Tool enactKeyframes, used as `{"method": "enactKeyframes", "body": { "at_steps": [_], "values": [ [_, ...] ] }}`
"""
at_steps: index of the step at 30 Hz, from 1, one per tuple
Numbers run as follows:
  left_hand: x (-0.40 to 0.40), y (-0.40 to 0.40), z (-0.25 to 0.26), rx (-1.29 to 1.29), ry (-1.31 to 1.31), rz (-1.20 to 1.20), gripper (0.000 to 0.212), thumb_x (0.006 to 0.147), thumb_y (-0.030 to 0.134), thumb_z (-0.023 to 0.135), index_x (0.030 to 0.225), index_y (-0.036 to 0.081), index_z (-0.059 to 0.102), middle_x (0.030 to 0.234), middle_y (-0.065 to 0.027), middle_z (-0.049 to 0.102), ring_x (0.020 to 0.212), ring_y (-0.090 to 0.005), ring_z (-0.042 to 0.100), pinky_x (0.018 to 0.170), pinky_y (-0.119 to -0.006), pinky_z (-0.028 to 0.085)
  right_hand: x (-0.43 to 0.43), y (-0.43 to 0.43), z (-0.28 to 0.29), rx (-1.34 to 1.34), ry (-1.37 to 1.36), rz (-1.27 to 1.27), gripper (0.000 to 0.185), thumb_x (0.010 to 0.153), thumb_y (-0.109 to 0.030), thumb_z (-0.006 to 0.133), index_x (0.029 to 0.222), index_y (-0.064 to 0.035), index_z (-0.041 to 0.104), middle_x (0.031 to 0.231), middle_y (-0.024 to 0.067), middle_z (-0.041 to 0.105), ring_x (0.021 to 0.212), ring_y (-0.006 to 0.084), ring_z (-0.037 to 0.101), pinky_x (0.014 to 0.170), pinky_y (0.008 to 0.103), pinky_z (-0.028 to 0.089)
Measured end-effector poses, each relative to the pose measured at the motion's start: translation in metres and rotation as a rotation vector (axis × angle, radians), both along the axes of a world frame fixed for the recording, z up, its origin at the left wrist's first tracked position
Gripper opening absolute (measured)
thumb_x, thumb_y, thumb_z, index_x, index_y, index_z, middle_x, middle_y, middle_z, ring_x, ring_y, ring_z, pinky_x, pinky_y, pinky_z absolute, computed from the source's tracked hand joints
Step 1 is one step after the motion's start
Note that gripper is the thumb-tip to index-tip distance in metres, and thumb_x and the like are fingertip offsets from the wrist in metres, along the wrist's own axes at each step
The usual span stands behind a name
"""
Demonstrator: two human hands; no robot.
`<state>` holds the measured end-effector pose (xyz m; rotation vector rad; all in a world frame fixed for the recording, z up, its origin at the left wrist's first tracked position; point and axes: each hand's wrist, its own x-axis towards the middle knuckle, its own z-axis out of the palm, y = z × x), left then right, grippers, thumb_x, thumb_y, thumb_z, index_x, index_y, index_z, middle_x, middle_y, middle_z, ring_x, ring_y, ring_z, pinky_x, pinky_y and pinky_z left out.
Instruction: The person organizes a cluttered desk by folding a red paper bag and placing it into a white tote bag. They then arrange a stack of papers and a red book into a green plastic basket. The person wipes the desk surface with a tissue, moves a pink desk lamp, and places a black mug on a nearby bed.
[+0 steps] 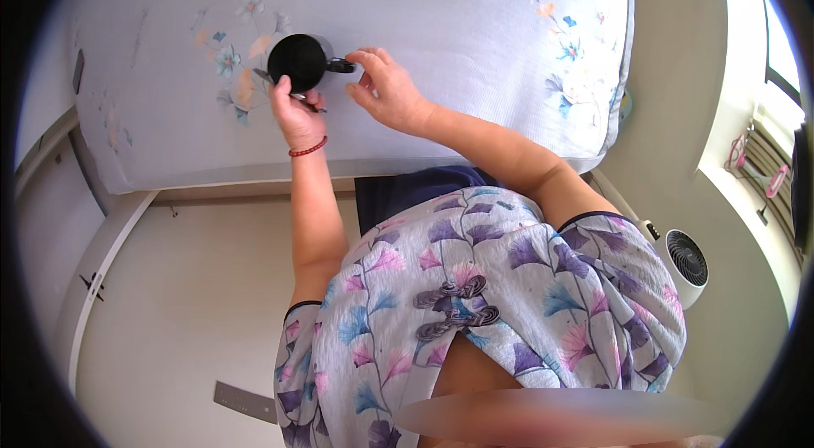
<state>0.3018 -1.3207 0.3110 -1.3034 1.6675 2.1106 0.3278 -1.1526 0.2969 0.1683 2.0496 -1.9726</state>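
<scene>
My left hand (297, 114), with a red beaded bracelet at the wrist, holds a black round vessel (297, 61) from its near side. The thumb lies on the rim, and the fingers curl underneath. The dark inside faces up, and its contents cannot be made out. A short black handle (340, 66) sticks out to the right. Beside its end is my right hand (386, 89), thumb and fingers apart, the index fingertip at or nearly at the handle. A thin dark piece (308, 105) shows beneath the vessel by my left fingers; what it is stays unclear.
Below the hands spreads a pale mattress (420, 111) with printed flowers and writing. A white fan (687, 263) with a black grille stands at right, near the wall. Pink-trimmed items (760, 171) are by the window. A grey strip (245, 402) lies on the floor (184, 302).
</scene>
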Motion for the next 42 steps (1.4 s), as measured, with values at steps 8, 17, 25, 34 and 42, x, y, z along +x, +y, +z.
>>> {"method": "enactKeyframes", "body": {
  "at_steps": [8, 17, 25, 34, 42],
  "values": [
    [-0.016, 0.023, 0.002, -0.406, 0.034, 0.03, 0.025, 0.086, 0.029, 0.056, 0.087, 0.005, 0.049, 0.071, -0.0045, 0.052, 0.045, -0.0123, 0.037, 0.041, -0.025, 0.029, 0.025, 0.07, -0.032, 0.368, 0.107, -0.133, 0.022, 0.077, 0.001, 0.059, 0.098, -0.0036, 0.06, 0.095, 0.015, 0.057, 0.081, 0.0316, 0.059, 0.069, 0.0389, 0.05],
    [-0.007, 0.017, 0.024, -0.863, 0.169, 0.049, 0.031, 0.091, 0.031, 0.059, 0.095, 0.0, 0.056, 0.073, -0.0021, 0.05, 0.049, -0.0046, 0.032, 0.042, -0.02, 0.023, -0.025, 0.14, -0.086, 0.885, 0.192, -0.426, 0.019, 0.075, -0.008, 0.066, 0.093, -0.0114, 0.063, 0.086, 0.0045, 0.058, 0.082, 0.023, 0.054, 0.077, 0.0354, 0.04],
    [0.019, 0.091, 0.034, -0.641, 0.547, -0.666, 0.012, 0.085, -0.005, 0.056, 0.096, 0.0, 0.058, 0.1, -0.0098, 0.057, 0.069, -0.0083, 0.045, 0.061, -0.023, 0.041, -0.038, 0.15, -0.106, 1.089, 0.286, -0.368, 0.008, 0.077, -0.016, 0.065, 0.084, -0.0134, 0.061, 0.08, 0.0012, 0.059, 0.081, 0.022, 0.053, 0.076, 0.0353, 0.035],
    [-0.028, 0.146, -0.048, -0.348, 0.279, -0.723, 0.022, 0.084, -0.005, 0.051, 0.105, -0.001, 0.055, 0.101, -0.0157, 0.057, 0.084, -0.0248, 0.058, 0.075, -0.031, 0.048, -0.1, 0.135, -0.101, 0.6, 0.445, -0.266, 0.009, 0.081, 0.0, 0.055, 0.089, -0.0051, 0.055, 0.094, 0.0103, 0.061, 0.094, 0.0297, 0.056, 0.086, 0.0427, 0.04],
    [-0.191, 0.154, -0.108, -1.524, 0.529, -0.481, 0.041, 0.075, 0.001, 0.047, 0.116, -0.008, 0.048, 0.107, -0.0254, 0.058, 0.093, -0.0357, 0.058, 0.082, -0.038, 0.046, -0.248, 0.115, -0.122, 0.625, 0.642, -0.13, 0.011, 0.087, -0.008, 0.05, 0.095, -0.0012, 0.052, 0.113, 0.0158, 0.057, 0.113, 0.0347, 0.049, 0.104, 0.0458, 0.03]
  ]
}}
